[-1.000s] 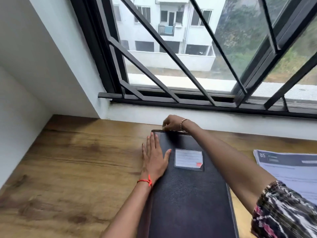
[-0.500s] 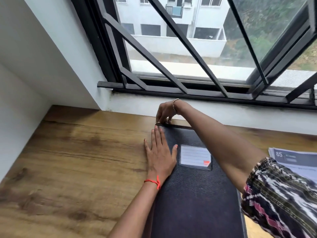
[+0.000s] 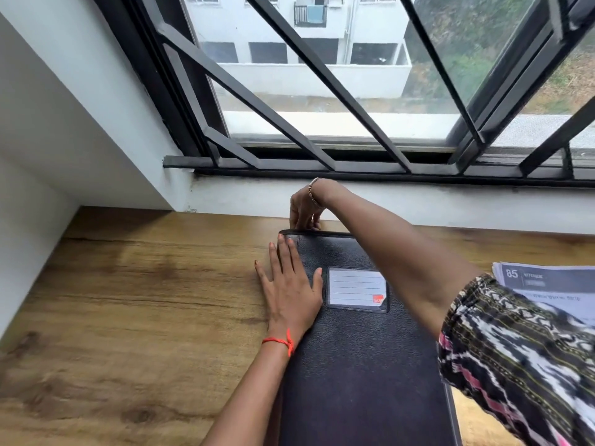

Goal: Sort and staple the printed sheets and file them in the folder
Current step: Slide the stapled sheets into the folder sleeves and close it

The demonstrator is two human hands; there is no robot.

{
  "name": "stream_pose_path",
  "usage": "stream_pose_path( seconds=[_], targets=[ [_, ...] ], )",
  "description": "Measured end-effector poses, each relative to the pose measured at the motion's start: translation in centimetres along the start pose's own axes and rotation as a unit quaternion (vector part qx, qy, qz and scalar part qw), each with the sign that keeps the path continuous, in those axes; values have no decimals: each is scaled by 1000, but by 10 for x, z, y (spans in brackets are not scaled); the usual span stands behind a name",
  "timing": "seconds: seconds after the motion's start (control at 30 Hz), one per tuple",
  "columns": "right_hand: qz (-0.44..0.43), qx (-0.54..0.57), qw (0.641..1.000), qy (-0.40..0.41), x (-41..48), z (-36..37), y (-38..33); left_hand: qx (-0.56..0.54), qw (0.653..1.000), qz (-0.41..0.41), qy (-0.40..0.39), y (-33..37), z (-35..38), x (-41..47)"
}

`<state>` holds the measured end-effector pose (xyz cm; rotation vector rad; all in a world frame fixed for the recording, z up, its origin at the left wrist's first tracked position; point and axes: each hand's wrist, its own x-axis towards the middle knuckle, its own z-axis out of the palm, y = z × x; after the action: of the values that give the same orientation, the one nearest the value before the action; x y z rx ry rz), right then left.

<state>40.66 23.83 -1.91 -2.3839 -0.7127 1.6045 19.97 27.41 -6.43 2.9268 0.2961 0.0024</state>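
The folder (image 3: 360, 365) lies closed on the wooden bench (image 3: 128, 300), its cover up and a lined label pocket (image 3: 355, 289) on the far half of that cover. The left hand (image 3: 291, 291) lies flat with straight fingers on the folder's far left part, the outer fingers reaching over its left edge onto the wood, and seems to pin it down. The right hand (image 3: 304, 209) reaches across to the folder's far left corner, its fingers curled down and pinching at the far edge there; whether it has a zip pull, a strap or the cover itself is too small to tell. The printed sheets (image 3: 553, 281) sit in a stack just right of the folder, partly hidden behind the patterned sleeve (image 3: 515, 349).

Judging from this, the task is at an early stage. The folder is only being opened, the sheets lie outside it, and no stapler shows. Whether they are sorted or stapled cannot be seen; filing is left to do.
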Motion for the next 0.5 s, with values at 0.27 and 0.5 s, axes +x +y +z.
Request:
stream_pose_path(
  seconds=[0.27, 0.5],
  targets=[
    [38, -63, 997, -13, -11, -4, 11, 16, 1000, -3, 9, -1, 3, 1],
    [74, -78, 994, -35, -33, -4, 47, 12, 1000, -15, 22, 4, 5, 2]
  ],
)
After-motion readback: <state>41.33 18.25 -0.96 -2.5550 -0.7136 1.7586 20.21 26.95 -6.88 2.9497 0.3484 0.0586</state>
